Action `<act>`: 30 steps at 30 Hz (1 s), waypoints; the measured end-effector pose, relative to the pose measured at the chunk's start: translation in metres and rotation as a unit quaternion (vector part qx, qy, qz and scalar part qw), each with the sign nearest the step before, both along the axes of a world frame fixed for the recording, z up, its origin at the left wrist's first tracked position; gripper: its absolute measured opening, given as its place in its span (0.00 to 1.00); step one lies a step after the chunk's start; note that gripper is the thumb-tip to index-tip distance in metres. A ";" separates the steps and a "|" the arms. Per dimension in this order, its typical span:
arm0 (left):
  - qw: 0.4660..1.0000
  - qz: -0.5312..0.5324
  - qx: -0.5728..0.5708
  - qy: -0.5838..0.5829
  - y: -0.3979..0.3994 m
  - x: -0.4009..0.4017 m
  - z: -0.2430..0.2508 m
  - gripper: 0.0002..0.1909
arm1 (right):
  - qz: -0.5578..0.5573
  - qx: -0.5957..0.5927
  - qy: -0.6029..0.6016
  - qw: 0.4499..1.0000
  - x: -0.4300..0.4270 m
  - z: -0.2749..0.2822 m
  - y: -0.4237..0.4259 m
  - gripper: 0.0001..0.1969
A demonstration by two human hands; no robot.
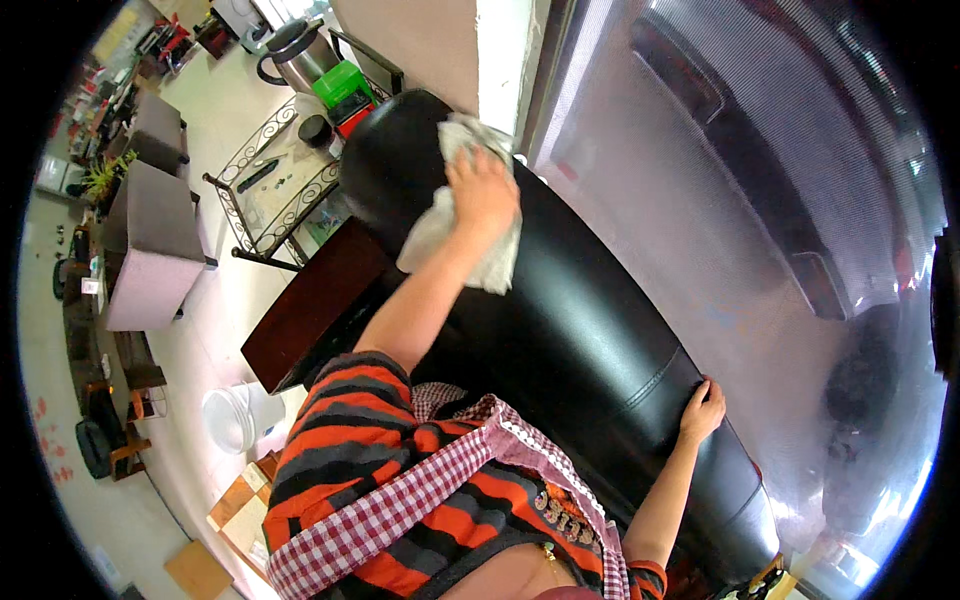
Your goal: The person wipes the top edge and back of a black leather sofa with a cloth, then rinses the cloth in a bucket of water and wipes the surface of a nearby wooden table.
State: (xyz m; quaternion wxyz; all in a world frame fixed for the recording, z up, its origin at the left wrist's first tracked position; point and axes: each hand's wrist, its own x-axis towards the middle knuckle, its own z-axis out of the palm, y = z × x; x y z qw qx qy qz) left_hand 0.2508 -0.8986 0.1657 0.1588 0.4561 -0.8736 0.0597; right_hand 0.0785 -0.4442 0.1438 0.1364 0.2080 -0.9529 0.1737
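My left hand [485, 191] presses a crumpled off-white cloth [493, 259] onto the top of a black leather sofa back [592, 307], near its rounded far end. Cloth spreads out above and below the hand, whose fingers lie over it. Farther along the same backrest, my right hand [703, 412] rests on the edge beside the glass, close to a stitched seam [651, 384]. No object shows in that hand, and its fingers curl over the leather edge. A dark reddish-brown wooden panel [319, 304] adjoins the sofa on the left.
A large window pane [637, 202] runs right along the sofa back. Past the sofa's end stands a scrolled metal rack [281, 202] with a steel jug [307, 56], green container [341, 84] and black-lidded jar [319, 133]. A white bucket [244, 416] and grey upholstered chair [154, 247] stand left.
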 end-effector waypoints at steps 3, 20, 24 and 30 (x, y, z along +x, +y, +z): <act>0.979 -0.191 0.038 0.054 0.036 0.006 0.011 0.22 | 0.008 0.001 -0.013 1.000 -0.008 0.000 0.008 0.15; 0.977 -0.194 -0.006 0.082 0.006 0.108 -0.004 0.22 | -0.014 -0.033 -0.024 0.999 0.008 0.002 -0.002 0.13; 0.991 -0.050 -0.028 0.120 -0.103 0.104 -0.017 0.23 | 0.005 -0.059 -0.012 0.998 0.005 0.001 -0.005 0.12; 0.992 0.100 0.022 0.075 -0.170 0.083 -0.014 0.25 | 0.011 -0.052 -0.026 0.998 0.005 -0.002 -0.009 0.12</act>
